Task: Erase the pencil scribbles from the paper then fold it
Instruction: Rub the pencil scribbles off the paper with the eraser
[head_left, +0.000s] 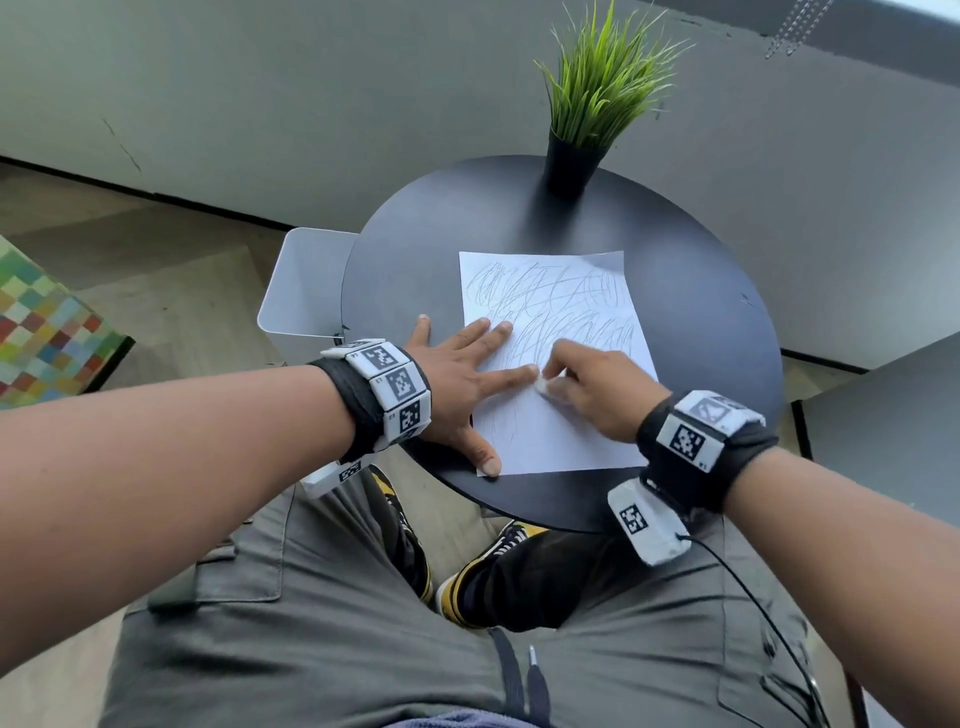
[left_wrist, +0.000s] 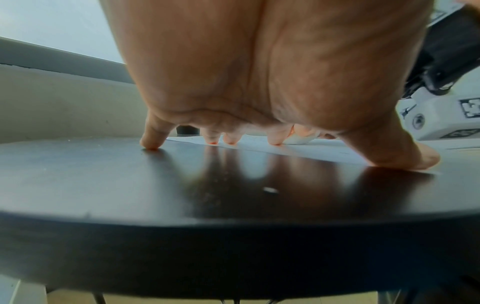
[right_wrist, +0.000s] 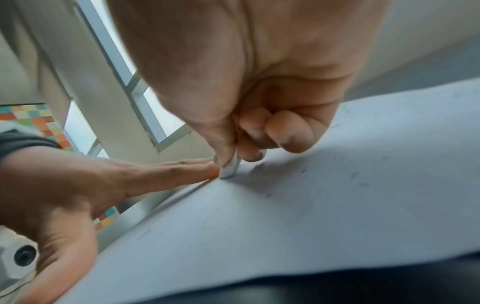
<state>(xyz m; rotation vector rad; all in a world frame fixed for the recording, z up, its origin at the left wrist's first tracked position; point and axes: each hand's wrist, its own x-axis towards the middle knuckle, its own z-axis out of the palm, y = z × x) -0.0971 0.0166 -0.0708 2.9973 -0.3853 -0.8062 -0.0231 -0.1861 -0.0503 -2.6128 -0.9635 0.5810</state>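
Observation:
A white sheet of paper (head_left: 550, 312) (right_wrist: 298, 216) lies on the round black table (head_left: 691, 322) (left_wrist: 130, 185). Pencil scribbles (head_left: 545, 291) cover its far half; the near part looks mostly blank. My left hand (head_left: 462, 384) (left_wrist: 259, 82) lies flat with fingers spread, pressing the paper's left edge down. My right hand (head_left: 592, 384) (right_wrist: 259, 123) pinches a small white eraser (head_left: 543, 385) (right_wrist: 230, 168) between thumb and fingers. The eraser's tip touches the paper right beside my left index fingertip.
A green grass plant in a black pot (head_left: 571, 166) stands at the table's far edge. A white bin (head_left: 306, 286) sits on the floor at the table's left. My knees and shoes (head_left: 498, 561) are under the near edge.

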